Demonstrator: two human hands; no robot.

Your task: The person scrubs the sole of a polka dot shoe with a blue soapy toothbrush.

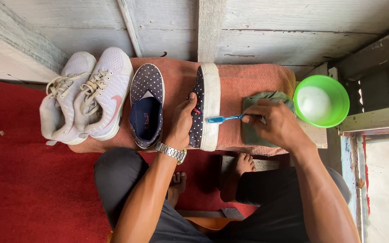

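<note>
Our four shoes on the towel (pixel 248 78): two sneakers (pixel 88 96), two slip-ons (pixel 146 105), left hand (pixel 183 119) fingers gripping one slip-on, right hand (pixel 275 123) pinching one toothbrush (pixel 223 119).

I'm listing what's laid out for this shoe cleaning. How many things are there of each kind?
White lace-up sneakers: 2
Navy dotted slip-on shoes: 2, one lying flat, one held on its side by the left hand
Blue toothbrush, in the right hand: 1
Green cloth: 1
Green bowl: 1
Orange towel underneath: 1
Total: 8
</note>
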